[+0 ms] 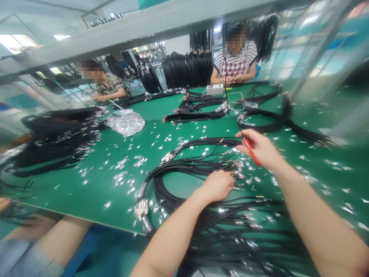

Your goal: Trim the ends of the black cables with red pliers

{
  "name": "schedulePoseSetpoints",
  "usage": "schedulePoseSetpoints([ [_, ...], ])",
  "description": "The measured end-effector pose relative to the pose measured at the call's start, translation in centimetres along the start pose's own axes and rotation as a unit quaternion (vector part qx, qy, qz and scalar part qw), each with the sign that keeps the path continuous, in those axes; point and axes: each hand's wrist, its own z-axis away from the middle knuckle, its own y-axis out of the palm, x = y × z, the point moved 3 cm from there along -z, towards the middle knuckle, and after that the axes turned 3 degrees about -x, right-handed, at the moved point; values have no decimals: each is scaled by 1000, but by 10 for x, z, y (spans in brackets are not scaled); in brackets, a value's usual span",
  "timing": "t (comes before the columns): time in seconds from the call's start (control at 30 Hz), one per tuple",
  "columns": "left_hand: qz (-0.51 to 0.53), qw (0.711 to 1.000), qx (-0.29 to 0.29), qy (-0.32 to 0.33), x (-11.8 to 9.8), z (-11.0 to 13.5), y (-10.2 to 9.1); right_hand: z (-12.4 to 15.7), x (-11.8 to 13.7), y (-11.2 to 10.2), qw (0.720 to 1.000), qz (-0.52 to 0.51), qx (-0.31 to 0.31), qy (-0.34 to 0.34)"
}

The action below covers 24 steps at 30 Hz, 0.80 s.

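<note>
My right hand (pixel 261 148) is closed around red-handled pliers (pixel 252 153), whose dark tip points up and away from me. Below and to the left of it, my left hand (pixel 218 185) has its fingers curled together at the ends of a bundle of thin black cables (pixel 184 166). It seems to pinch a cable end, though the fingers partly hide it. Another black cable bundle (pixel 209 142) runs behind, its far end near the right hand. More loose cables (pixel 248 219) with bare coppery tips spread under and between my forearms, blurred towards the bottom.
Small silvery scraps (pixel 121 163) lie scattered over the green table (pixel 95 200). A clear plastic bag (pixel 125 122) and piled black cables (pixel 60 134) are on the left. Further cable bundles (pixel 198 109) and a white box (pixel 215 89) lie at the back. Two people sit across the table beneath a metal beam (pixel 121 34).
</note>
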Motion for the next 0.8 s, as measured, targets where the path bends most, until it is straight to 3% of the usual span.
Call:
schedulePoseSetpoints([
  [0.07,119,985,-115,-55,2,2,-15,2,3,11,994,-105,27,21],
  [0.17,324,889,-293,-134,9,10,-40,6,4,30,968,-238,39,73],
  [0.23,413,832,-338,-151,12,14,-49,9,5,43,950,-292,32,101],
  [0.3,451,809,-341,-156,14,15,-52,11,7,54,945,-310,21,100],
  [0.47,472,800,-325,-178,17,13,-47,8,20,62,965,-258,3,48],
  [0.57,515,782,-304,-179,18,12,-46,3,31,59,977,-209,36,5],
  [0.67,582,743,-280,-173,19,12,-47,-2,39,58,982,-161,85,-44],
  [0.8,660,698,-225,-164,20,11,-48,-5,31,62,974,-183,122,-51],
])
